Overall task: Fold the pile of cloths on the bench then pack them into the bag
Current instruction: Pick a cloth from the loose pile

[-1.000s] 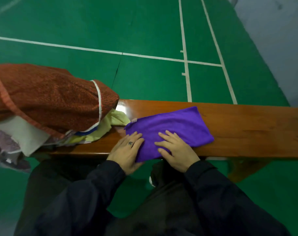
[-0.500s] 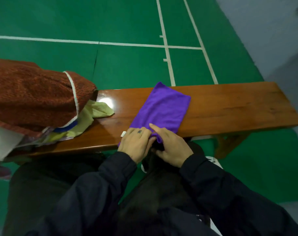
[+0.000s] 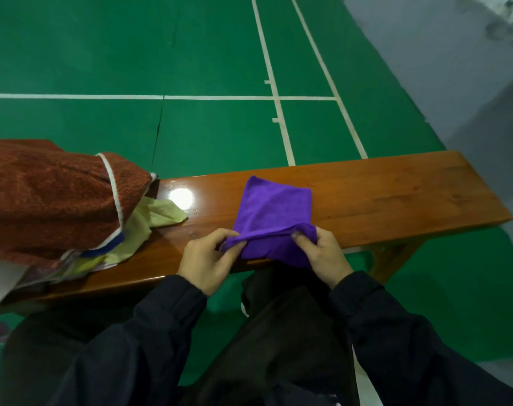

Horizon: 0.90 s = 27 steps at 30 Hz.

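1. I am pinching the near edge of the purple cloth (image 3: 274, 212) with both hands: my left hand (image 3: 204, 263) is gripping its left corner and my right hand (image 3: 325, 259) its right corner, the fingers (image 3: 300, 236) of each clamped on the fabric.
2. The cloth is lying across the desk (image 3: 395, 194), its far part resting flat on the wood and its near edge lifting slightly and hanging over the front rim toward my lap.
3. The pile (image 3: 50, 200) is sitting on the left end of the desk, well apart from the purple cloth: a rust-red towel on top, yellow and pale pieces sticking out beneath it.
4. Step in hand, as I judge it: I am folding this one cloth, already narrowed into a smaller shape, and am taking the near edge for a further fold.
5. The next move is probably calling for both corners to travel together over to the far edge, kept level so the layers line up, followed by a flat press along the crease.
6. No bag is showing in this view, so I cannot tell where packing is going to happen; the pile is waiting unfolded.
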Tool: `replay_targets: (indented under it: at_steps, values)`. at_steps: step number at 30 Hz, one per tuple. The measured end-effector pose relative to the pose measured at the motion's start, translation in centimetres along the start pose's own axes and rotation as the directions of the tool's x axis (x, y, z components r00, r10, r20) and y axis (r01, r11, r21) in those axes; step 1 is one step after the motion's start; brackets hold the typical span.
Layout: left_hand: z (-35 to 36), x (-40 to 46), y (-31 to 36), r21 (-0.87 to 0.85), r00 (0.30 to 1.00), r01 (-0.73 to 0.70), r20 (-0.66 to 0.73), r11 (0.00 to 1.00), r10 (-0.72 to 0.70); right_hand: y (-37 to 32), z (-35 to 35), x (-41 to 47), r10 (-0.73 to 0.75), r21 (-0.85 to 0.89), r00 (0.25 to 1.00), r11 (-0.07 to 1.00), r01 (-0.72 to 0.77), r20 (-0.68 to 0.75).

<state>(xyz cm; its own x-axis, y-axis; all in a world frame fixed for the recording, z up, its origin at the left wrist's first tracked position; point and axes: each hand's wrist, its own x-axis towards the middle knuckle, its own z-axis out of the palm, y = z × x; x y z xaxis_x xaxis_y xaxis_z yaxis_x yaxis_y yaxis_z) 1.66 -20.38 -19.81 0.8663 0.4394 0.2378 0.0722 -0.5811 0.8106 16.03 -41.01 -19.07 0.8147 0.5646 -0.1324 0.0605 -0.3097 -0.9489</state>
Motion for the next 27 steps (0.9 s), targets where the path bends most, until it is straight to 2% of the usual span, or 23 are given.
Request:
replay_targets:
  at_steps: [2,9,14,22,24,27]
  values:
    - [0.2,1.8,1.3,-0.087,0.999,0.046,0.022,0.995,-0.045,-0.5,-0.4,0.5,0.060,0.030,0.993,0.998,-0.057,-0.098]
    - [3.6,9.1,1.1,0.070,0.980,0.194,0.023,0.979,-0.196,-0.5,-1.5,4.6,0.129,-0.021,0.924,0.989,-0.146,-0.361]
    - [5.6,12.6,0.1,0.210,0.973,0.221,0.019,0.952,-0.230,0.0,-2.1,7.6,0.125,-0.195,0.903,0.956,-0.221,-0.411]
    - [6.7,13.3,-2.3,0.499,0.955,0.241,0.031,0.832,-0.295,1.7,-1.6,10.0,0.096,-0.545,0.927,0.785,-0.294,-0.362]
    - [6.7,12.7,-2.8,0.488,0.965,0.205,0.042,0.848,-0.257,2.1,-1.4,10.0,0.079,-0.547,0.927,0.787,-0.284,-0.368]
    - [6.5,11.8,-2.8,0.320,0.976,0.199,0.021,0.926,-0.217,2.8,-1.4,9.5,0.019,-0.514,0.918,0.824,-0.239,-0.396]
